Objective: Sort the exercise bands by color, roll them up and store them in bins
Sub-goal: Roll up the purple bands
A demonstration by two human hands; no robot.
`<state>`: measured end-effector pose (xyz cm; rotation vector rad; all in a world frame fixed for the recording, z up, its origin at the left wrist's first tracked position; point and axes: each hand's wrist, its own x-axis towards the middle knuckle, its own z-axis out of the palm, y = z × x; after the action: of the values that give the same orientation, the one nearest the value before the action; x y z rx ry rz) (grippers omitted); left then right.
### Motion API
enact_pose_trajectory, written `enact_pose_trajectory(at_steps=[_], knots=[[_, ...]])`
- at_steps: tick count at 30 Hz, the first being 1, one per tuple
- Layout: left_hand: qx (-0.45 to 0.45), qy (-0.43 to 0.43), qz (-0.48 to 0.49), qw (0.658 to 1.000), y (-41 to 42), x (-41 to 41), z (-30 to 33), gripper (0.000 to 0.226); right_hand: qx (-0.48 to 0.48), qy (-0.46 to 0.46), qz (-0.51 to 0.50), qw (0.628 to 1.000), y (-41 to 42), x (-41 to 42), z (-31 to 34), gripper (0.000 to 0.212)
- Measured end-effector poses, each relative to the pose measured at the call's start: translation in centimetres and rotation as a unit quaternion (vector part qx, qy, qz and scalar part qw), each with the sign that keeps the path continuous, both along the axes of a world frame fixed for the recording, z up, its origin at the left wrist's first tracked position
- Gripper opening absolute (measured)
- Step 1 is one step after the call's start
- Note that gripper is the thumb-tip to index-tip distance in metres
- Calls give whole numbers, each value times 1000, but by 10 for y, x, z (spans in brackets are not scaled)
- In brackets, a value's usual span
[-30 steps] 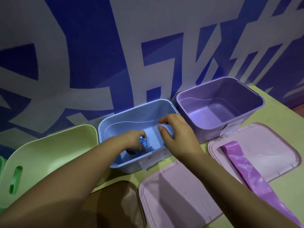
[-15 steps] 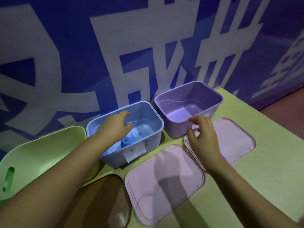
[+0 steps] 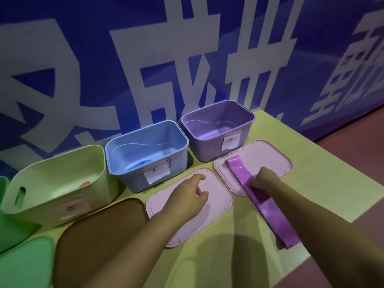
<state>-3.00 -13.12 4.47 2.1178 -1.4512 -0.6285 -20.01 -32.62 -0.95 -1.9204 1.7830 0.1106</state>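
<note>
This looks like an activity room or gym-type public space rather than a home. The wall (image 3: 187,59) behind is covered floor to top in a blue banner with huge white characters. A low yellow-green counter (image 3: 311,183) stands against it, with dark red flooring (image 3: 353,146) beside. Along the wall sit labelled plastic bins, green (image 3: 62,173), blue (image 3: 166,163) and purple (image 3: 245,129), each bearing a handwritten paper tag.
</note>
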Motion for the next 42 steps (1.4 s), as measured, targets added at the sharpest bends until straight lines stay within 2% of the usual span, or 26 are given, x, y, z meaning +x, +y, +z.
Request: enact_pose_trajectory(at_steps=[4, 8, 13, 15, 20, 21, 24, 26, 29, 32, 38, 42], knots=[[22, 5, 1, 1000, 13, -9, -8, 44, 41, 2, -9, 999, -8, 1, 1, 54], [36, 27, 8, 999, 27, -19, -11, 42, 91, -91, -14, 992, -4, 1, 8, 42], [4, 192, 61, 980, 43, -30, -1, 18, 92, -272, 32, 957, 40, -8, 52, 3], [-17, 259, 62, 964, 50, -35, 7, 12, 83, -321, 70, 941, 68, -13, 72, 4], [-51, 397, 46, 915, 75, -45, 20, 65, 59, -462, 172, 868, 146, -18, 116, 23], [-85, 424, 46, 900, 82, -46, 22, 69, 58, -480, 200, 852, 162, -17, 121, 26], [-213, 467, 62, 856, 108, -41, 28, 61, 48, -504, 284, 814, 208, -9, 121, 27], [-276, 478, 66, 832, 124, -33, 31, 50, 44, -516, 323, 792, 228, -3, 115, 27], [-360, 480, 63, 798, 154, -29, 31, 20, 47, -535, 366, 760, 254, 7, 99, 30], [-432, 442, 64, 784, 183, -39, 27, 14, 60, -551, 389, 736, 275, 9, 82, 38], [-475, 317, 68, 818, 242, -87, 13, 17, 53, -548, 427, 717, 320, -19, 59, 54], [-463, 259, 89, 843, 271, -123, 1, 22, -4, -654, 378, 655, 352, -43, 62, 51]])
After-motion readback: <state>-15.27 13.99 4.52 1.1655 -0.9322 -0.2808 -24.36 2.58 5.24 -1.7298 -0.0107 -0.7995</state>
